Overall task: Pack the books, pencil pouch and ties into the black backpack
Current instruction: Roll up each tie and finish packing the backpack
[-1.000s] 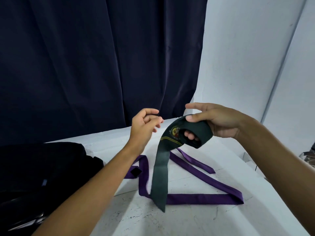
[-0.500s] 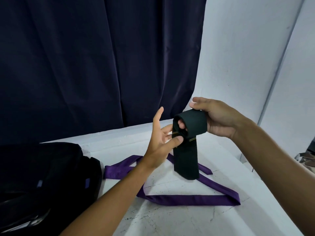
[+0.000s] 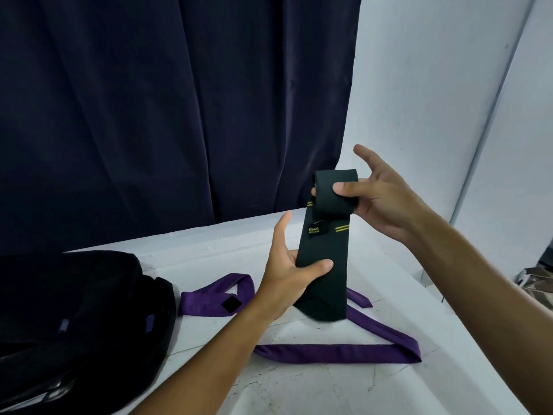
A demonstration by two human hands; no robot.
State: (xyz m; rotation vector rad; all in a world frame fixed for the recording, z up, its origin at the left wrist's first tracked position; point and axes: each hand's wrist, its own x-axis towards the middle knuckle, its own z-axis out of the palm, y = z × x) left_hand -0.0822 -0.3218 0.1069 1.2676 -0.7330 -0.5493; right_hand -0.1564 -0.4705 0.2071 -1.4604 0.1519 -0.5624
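A dark green tie [image 3: 326, 244] with yellow stripes is partly rolled up and held above the white table [image 3: 329, 387]. My right hand [image 3: 380, 202] pinches the rolled top between thumb and fingers. My left hand [image 3: 287, 271] grips the hanging wide end, thumb across its front. A purple tie [image 3: 338, 353] lies looped flat on the table under both hands. The black backpack [image 3: 80, 319] rests at the left edge of the table, its opening toward me. No books or pencil pouch are visible.
A dark navy curtain [image 3: 167, 109] hangs behind the table. White wall panels [image 3: 434, 100] stand at the right. Some grey clutter [image 3: 535, 280] shows past the table's right edge.
My left hand has moved from free in the air to gripping the tie's hanging end. My right hand has wound more of the tie into the roll. The view shifted slightly.
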